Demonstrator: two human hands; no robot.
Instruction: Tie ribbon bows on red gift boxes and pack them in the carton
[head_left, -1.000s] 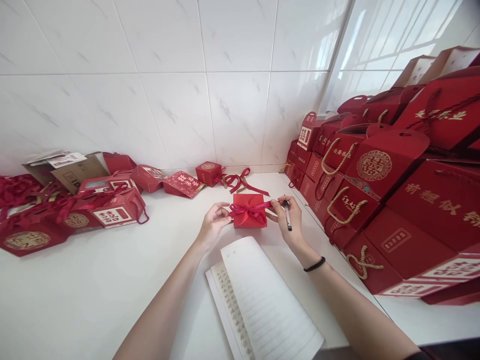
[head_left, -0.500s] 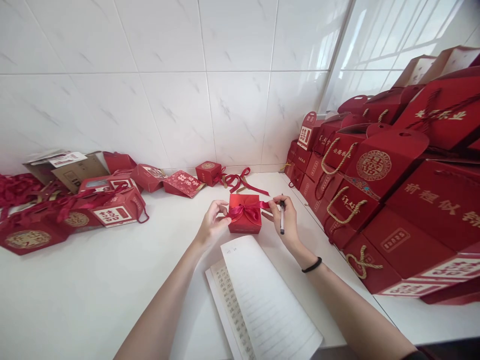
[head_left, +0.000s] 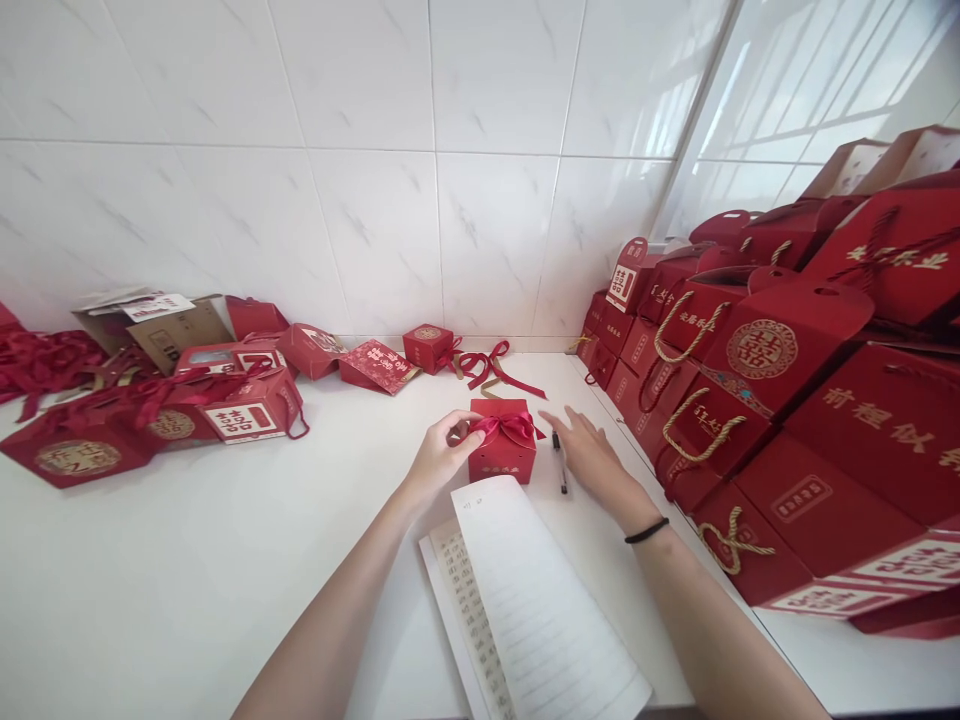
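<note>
So the pen (head_left: 560, 465) got let go: half a second earlier it was gripped in the right hand (head_left: 596, 462), but by this point it was left lying on the white table (head_left: 225, 560), around 4 o'clock from the small red box (head_left: 501, 465). The ribbon end was released by that hand too, and more of the box's front, gold lettering included, could be seen.

The hands were kept apart with the box between them. At 9 o'clock, the bow (head_left: 514, 428) on top was pinched at its left loop by the thumb and forefinger of the left hand (head_left: 439, 450). At 3 o'clock, the right hand was held loosely spread, nothing gripped; whether the pen was touched by it can't be told. A black band (head_left: 646, 531) was worn on that wrist.

Further out, a lined notebook (head_left: 540, 600) was laid at 6 o'clock, one page lifted over some handwriting. Loose ribbons (head_left: 517, 381) were strewn at 12, with an emblem box (head_left: 427, 350) at 11 and a patterned packet (head_left: 377, 367) at 10. Off toward 9 to 10, a cardboard box (head_left: 184, 335) was crowded by more red boxes (head_left: 251, 405). A big stack of gift boxes (head_left: 765, 345) was piled from 1 to 3 o'clock.
</note>
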